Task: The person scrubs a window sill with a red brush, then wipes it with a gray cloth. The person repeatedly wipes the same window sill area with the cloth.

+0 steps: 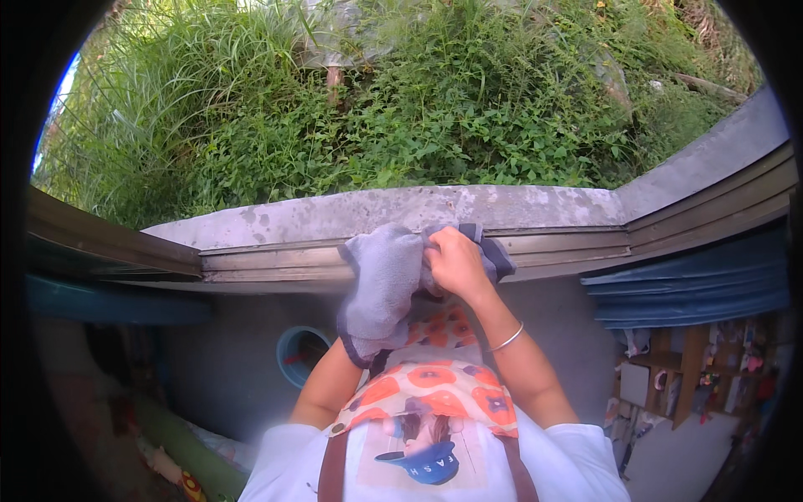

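Note:
A grey terry cloth point(386, 270) with dark edging is bunched over the window sill's inner edge. It covers my left hand entirely, and only the left forearm point(327, 384) shows below it. Whether the left fingers grip the cloth is hidden. My right hand point(457, 260) has its fingers curled into the cloth's right part, whose dark-striped end sticks out beyond the knuckles. Under both hands runs the metal sliding-window track point(276, 260). Just beyond the track lies the stained concrete ledge point(489, 207).
Window frame sides rise at left point(113, 241) and right point(709, 201). Blue curtains point(690, 279) hang at the right. A blue bucket point(283, 357) stands on the floor, left of my body. Wooden shelves point(687, 376) hold small items. Dense weeds point(401, 125) grow outside.

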Motion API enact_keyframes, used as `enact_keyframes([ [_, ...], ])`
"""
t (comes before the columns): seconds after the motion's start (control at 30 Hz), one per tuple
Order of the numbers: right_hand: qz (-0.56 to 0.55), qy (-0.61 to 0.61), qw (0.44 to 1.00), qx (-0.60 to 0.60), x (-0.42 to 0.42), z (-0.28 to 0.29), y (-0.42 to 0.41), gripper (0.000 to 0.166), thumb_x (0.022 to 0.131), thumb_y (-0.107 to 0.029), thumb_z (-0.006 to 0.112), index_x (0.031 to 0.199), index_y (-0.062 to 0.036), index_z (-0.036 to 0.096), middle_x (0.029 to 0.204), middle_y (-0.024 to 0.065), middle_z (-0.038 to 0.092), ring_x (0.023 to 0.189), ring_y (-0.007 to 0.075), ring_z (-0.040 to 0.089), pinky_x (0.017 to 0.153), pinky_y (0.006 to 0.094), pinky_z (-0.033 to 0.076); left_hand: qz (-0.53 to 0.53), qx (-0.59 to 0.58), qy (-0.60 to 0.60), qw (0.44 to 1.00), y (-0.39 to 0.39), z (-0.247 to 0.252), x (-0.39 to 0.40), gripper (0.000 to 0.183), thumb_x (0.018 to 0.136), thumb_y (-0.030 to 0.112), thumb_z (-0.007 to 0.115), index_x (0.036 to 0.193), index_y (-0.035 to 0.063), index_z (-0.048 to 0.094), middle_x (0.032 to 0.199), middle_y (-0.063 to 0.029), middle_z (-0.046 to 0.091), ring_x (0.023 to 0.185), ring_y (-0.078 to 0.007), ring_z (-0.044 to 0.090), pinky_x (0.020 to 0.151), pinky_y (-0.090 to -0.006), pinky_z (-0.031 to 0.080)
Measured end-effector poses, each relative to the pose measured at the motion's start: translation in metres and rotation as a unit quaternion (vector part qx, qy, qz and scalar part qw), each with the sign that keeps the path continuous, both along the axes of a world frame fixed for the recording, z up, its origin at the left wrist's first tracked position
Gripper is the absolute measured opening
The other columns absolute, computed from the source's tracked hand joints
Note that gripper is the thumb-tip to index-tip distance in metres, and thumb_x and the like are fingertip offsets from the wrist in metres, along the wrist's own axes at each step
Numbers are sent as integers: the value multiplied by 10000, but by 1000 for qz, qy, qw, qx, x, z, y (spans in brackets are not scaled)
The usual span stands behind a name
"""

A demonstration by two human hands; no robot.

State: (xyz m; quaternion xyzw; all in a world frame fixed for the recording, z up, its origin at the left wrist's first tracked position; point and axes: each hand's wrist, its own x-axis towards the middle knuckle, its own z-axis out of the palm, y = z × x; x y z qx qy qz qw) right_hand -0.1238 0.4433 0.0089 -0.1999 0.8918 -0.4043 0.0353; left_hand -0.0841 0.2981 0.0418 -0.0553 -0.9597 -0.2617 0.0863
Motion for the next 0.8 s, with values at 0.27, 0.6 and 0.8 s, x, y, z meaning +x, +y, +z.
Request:
enact_keyframes([
  [0.27, -129, -133, 869, -459, -21, -7, 31, 212, 910, -72, 677, 1088, 35, 638, 935, -1, 651, 825, 69, 566, 753, 226, 459, 56, 137, 326, 934, -18, 31, 27, 294, 515, 204, 789, 784, 104, 726, 752, -79, 640, 790, -299, 618, 713, -434, 465],
  [0.6, -44, 175, 968, 175, 4, 13, 74, 152, 800, -127, 716, 902, -26, 666, 887, 110, 601, 865, 316, 580, 758, 389, 501, 95, -73, 130, 984, -47, 30, 67, 238, 543, 229, 777, 743, 118, 710, 745, -79, 626, 782, -299, 604, 693, -427, 442],
  [0.8, 89, 134, 971, 175, -9, 14, 44, 125, 792, -143, 703, 861, -46, 664, 882, 99, 614, 888, 310, 582, 788, 429, 479, 23, -57, 97, 993, -27, 27, 37, 209, 560, 244, 770, 719, 126, 700, 740, -79, 617, 777, -300, 596, 681, -423, 429],
])
